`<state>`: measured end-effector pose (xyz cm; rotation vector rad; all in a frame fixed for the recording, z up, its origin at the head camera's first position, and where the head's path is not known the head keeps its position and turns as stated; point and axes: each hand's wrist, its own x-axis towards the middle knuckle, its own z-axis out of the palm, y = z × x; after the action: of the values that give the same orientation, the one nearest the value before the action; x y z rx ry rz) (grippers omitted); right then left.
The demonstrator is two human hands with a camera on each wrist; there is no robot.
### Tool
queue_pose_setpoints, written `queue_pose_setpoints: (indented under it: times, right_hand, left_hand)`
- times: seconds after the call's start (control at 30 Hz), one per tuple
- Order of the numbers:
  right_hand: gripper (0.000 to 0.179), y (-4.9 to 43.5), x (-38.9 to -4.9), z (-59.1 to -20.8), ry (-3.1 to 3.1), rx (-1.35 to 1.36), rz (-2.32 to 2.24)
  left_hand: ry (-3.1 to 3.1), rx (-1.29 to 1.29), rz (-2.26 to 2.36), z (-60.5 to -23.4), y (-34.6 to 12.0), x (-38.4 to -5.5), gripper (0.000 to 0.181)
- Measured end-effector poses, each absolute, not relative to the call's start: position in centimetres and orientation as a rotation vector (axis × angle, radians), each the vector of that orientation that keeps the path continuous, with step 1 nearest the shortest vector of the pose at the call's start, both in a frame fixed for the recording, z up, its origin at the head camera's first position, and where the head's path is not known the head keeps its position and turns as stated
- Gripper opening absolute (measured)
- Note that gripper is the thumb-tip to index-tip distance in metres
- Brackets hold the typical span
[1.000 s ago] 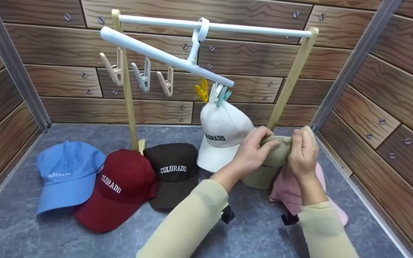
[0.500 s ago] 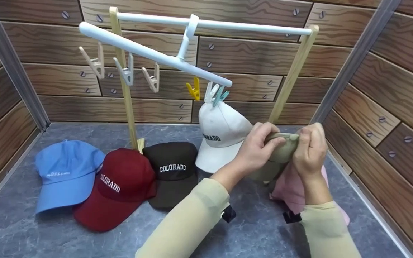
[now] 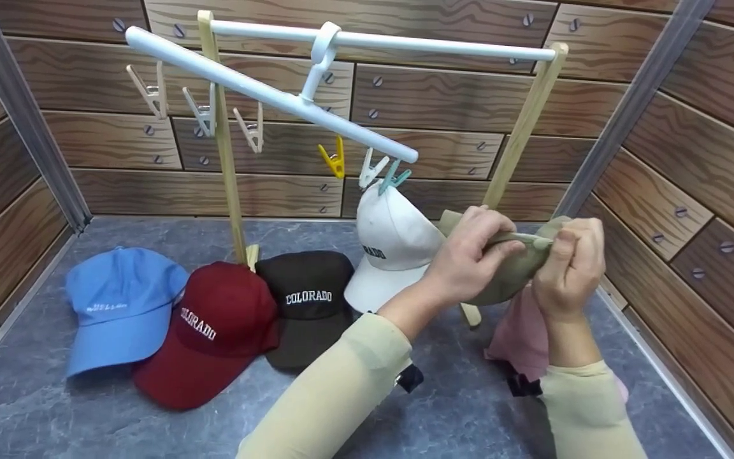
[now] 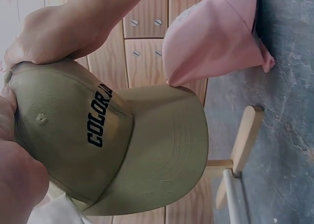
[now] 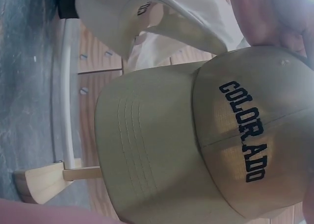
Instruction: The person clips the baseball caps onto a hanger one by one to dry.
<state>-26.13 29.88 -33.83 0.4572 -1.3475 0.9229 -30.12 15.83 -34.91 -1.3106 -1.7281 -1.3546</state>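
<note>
An olive cap (image 3: 513,274) with black COLORADO lettering is held up in front of me by the top of its crown. My left hand (image 3: 478,255) pinches the crown on one side, thumb toward the fabric-covered button. On the other side, my right hand (image 3: 571,268) pinches the crown close to that button. In the right wrist view the brim (image 5: 132,140) hangs down below the crown. Just left of my left hand is a white cap (image 3: 392,233), hanging from a teal clip (image 3: 394,178) and a white clip (image 3: 372,167).
A tilted white hanger bar (image 3: 246,83) hangs from the rack rail (image 3: 437,44), with beige clips and a yellow clip (image 3: 335,159). Blue (image 3: 125,306), dark red (image 3: 220,331) and black (image 3: 306,306) caps stand left. A pink cap (image 3: 520,331) lies behind my right forearm.
Both hands have shifted right and slightly up with the olive cap, which has turned and lifted. The hanger bar has swung, its left end moving left and up.
</note>
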Motion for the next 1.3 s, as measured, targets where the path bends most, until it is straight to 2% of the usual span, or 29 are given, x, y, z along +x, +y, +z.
queue_pose_setpoints:
  times: [0.23, 0.7, 1.03, 1.3]
  right_hand:
    - [0.03, 29.4, -25.6, -32.9, -1.245, 0.475, 0.887]
    - [0.051, 28.7, -24.3, -31.0, -1.091, 0.491, 0.83]
    - [0.039, 28.8, -23.2, -30.3, -1.124, 0.448, 0.779]
    - [0.037, 29.5, -24.1, -31.2, -1.228, 0.485, 0.789]
  left_hand:
    - [-1.657, -1.36, -1.357, -34.0, 15.9, -29.7, 0.012]
    - [-1.588, -1.415, -1.339, -32.5, 15.9, -28.4, 0.014]
    - [-1.575, -1.421, -1.384, -32.2, 16.0, -27.5, 0.013]
    - [-1.576, -1.386, -1.462, -33.0, 15.6, -27.9, 0.011]
